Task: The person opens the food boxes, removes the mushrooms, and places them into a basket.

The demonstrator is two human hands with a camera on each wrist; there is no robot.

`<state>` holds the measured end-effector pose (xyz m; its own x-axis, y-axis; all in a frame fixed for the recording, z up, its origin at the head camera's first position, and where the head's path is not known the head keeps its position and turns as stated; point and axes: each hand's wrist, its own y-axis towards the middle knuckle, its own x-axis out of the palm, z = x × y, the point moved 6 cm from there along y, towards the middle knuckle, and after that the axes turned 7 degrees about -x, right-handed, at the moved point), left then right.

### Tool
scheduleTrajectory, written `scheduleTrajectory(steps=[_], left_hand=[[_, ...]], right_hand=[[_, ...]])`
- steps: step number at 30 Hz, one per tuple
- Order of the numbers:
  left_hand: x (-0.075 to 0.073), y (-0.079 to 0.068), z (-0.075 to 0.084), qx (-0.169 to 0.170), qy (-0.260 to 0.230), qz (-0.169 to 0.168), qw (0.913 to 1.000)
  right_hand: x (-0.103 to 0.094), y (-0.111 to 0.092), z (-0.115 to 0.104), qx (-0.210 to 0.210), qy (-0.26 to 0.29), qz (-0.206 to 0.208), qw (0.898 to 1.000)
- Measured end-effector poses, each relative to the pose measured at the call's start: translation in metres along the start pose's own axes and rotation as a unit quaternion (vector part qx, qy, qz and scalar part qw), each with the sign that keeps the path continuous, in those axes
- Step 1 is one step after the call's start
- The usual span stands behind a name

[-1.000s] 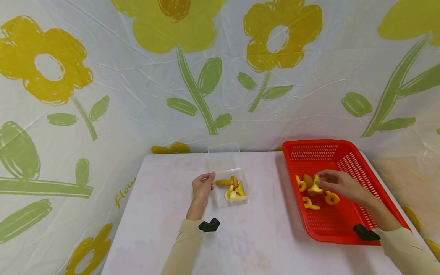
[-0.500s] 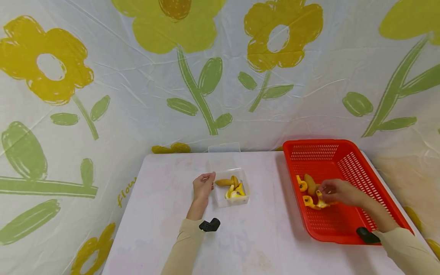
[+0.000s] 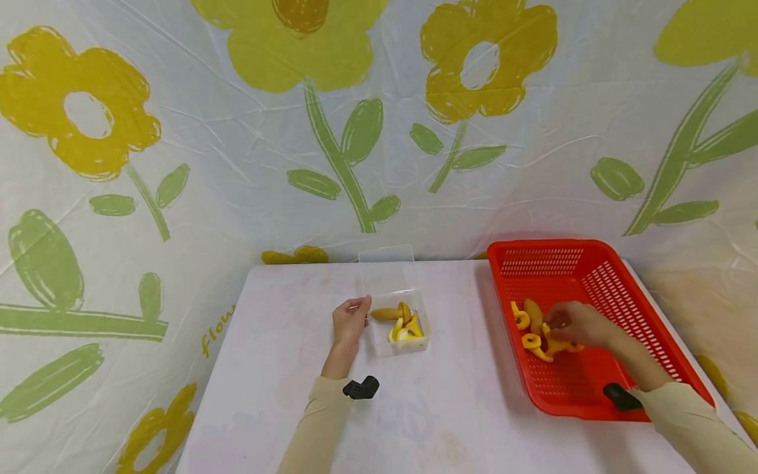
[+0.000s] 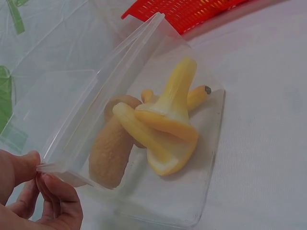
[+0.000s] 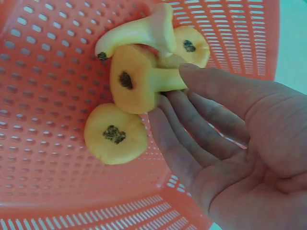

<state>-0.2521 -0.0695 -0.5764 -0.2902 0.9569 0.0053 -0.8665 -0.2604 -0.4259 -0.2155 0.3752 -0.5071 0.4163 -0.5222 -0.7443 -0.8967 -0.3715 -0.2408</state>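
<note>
My left hand (image 3: pixel 349 321) pinches a corner edge of a clear plastic box (image 4: pixel 76 139) between thumb and fingers. Inside that box lie a brown mushroom (image 4: pixel 110 153) and pale yellow mushrooms (image 4: pixel 177 96), heaped together. Over the red basket (image 3: pixel 583 392), my right hand (image 3: pixel 583 322) reaches down among more mushrooms. In the right wrist view its thumb and fingers pinch the stem of a yellow mushroom (image 5: pixel 136 67), whose cap has a dark centre. Beside it are another yellow mushroom (image 5: pixel 115 132) and a pale-stemmed one (image 5: pixel 136 34). A brown mushroom (image 3: pixel 533 313) lies to the hand's left.
The box's clear lid (image 3: pixel 387 263) stands open toward the back wall. A white cloth-covered table (image 3: pixel 450 395) carries both containers, with the box left of the basket. A flower-patterned sheet (image 3: pixel 237 131) hangs behind and at the sides.
My right hand lowers with a stem-up mushroom toward the others in the basket, then shifts slightly left and up at its stem. My left hand stays at the box.
</note>
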Motion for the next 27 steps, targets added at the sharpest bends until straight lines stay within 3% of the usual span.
scheduleTrajectory(steps=[11,20,27], left_hand=[[0.001,0.001,-0.001,-0.001,-0.003,-0.001,1.0000],[0.001,-0.002,0.000,-0.006,0.007,-0.003,0.9999],[0.001,-0.002,-0.001,-0.004,0.006,-0.001,1.0000]], right_hand=[[-0.009,-0.001,-0.022,-0.033,0.013,0.050,0.998],[-0.015,0.007,-0.058,-0.052,0.081,0.096,0.991],[-0.013,0.017,-0.083,-0.055,0.118,0.097,0.987]])
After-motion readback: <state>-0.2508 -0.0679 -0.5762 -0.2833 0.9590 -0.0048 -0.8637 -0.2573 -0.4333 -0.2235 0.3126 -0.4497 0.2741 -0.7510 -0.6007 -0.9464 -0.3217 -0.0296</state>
